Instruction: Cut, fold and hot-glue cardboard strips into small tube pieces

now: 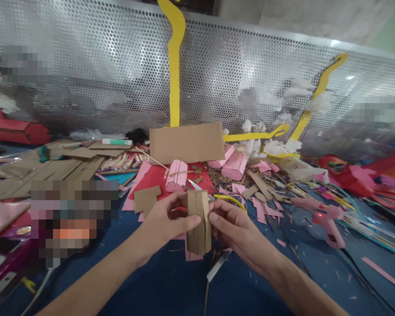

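Observation:
Both hands grip a small folded cardboard box [196, 228] in front of me, its creased strips running lengthwise. My left hand [173, 224] holds its left side, thumb across the front face. On the right edge, my right hand [227, 224] pinches a cardboard strip with thumb and fingers. Scissors [195, 184] lie just behind the box, partly hidden by it. A pink paper piece [195, 255] shows below the box, and a metal blade-like strip [217, 265] lies near my right wrist. Pink-covered small boxes [177, 174] stand farther back.
A pink glue gun [325, 217] with a lit red light lies at right, its cord trailing forward. A larger cardboard box [187, 142] stands before a perforated metal panel [118, 66]. Flat cardboard sheets [62, 169] are stacked at left. Paper scraps litter the blue table [145, 281].

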### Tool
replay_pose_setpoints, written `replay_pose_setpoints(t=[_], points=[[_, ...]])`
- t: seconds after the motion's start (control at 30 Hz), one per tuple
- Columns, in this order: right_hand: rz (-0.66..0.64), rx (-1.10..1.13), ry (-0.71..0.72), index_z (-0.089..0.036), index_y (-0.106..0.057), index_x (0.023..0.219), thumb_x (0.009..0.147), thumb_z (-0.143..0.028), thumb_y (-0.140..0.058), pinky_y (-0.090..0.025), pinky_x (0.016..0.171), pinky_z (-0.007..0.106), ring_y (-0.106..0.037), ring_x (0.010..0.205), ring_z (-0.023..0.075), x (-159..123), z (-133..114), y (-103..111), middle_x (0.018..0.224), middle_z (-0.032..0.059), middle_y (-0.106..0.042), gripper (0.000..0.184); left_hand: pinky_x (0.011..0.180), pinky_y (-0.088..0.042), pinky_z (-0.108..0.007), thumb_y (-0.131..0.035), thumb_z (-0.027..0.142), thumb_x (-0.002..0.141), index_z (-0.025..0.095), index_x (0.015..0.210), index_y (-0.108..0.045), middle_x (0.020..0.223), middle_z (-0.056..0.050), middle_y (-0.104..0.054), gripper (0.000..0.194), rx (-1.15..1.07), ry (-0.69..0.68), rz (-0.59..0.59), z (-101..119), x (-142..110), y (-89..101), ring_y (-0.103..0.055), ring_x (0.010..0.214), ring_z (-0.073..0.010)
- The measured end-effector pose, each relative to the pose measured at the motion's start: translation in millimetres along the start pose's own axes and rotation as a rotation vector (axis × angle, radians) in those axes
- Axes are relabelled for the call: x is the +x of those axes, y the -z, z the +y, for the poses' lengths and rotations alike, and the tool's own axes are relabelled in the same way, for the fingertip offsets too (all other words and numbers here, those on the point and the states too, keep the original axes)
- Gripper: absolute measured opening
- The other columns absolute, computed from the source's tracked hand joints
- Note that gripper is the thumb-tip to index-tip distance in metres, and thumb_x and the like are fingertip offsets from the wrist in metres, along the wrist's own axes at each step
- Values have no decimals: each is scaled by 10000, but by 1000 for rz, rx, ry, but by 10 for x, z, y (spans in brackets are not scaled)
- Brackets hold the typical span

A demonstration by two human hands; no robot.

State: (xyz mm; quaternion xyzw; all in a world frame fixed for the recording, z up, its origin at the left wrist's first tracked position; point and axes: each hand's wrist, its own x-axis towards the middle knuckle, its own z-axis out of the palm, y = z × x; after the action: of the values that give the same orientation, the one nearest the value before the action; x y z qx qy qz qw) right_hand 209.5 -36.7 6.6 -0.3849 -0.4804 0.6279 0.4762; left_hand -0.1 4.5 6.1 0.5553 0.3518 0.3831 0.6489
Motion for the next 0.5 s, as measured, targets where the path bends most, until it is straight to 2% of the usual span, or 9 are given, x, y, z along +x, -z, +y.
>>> replay_pose_setpoints(t=[0.3,0.5], points=[[24,-25,31,-198,-671,1004,903,-461,-801,-437,682,222,-527,731,98,-1,2,10,873,-10,-619,310,897,-607,-428,-871,435,800,216,1265,-670,1318,-118,-680,551,-69,40,-21,66,-14,-28,-671,1161,-307],[-9,-14,18,-200,-680,1029,898,-451,-808,-461,710,233,-570,784,116,-17,-8,12,915,4,-656,311,912,-597,-440,-877,429,794,208,1267,-665,1331,-127,-671,563,-66,32,-10,43,-6,-16,-662,1171,-313]])
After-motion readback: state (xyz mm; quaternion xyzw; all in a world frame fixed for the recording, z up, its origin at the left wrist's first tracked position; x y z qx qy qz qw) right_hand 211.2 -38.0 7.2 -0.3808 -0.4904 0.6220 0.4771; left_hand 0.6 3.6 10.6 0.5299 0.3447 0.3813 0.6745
